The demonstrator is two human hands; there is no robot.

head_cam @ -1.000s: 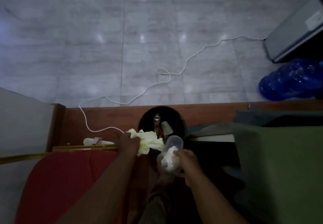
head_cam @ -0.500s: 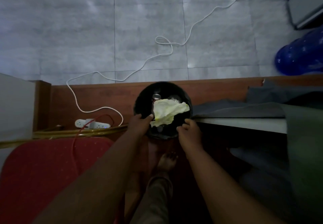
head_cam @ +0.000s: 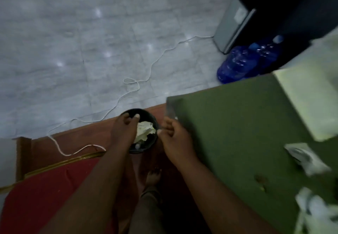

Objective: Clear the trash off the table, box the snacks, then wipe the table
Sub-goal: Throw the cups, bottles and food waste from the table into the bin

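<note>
Dim, blurred view from a person's head, looking down. At far left is a red chair seat (head_cam: pixel 45 197), with a white cable (head_cam: pixel 117 104) trailing across the grey tiled floor beyond it. The left hand (head_cam: pixel 126 126) hangs over a black bin (head_cam: pixel 150 119) on the floor, fingers loosely bent, with nothing visible in them. A crumpled pale wad (head_cam: pixel 144 131) of trash lies on top inside the bin. Just right of the bin, at the table's near corner, the right hand (head_cam: pixel 173 135) has its fingers curled in; blur hides whether it holds anything. The green table (head_cam: pixel 228 133) fills the right side, with blue bottles (head_cam: pixel 243 63) on the floor behind it. On the table, a small dark crumb or stain (head_cam: pixel 261 180) sits near the middle. Further right lie a white wrapper (head_cam: pixel 305 158) and, at the bottom edge, a heap of crumpled white paper (head_cam: pixel 314 210), both apart from the hands. A pale flat box (head_cam: pixel 311 102) or sheet rests at the far corner. The wrapper and paper look light, soft and crushable, so each could probably be gathered whole in one fist or pinched at a raised fold. They are not likely to break, though loose bits may drop. The crumb looks like a job for wiping.
</note>
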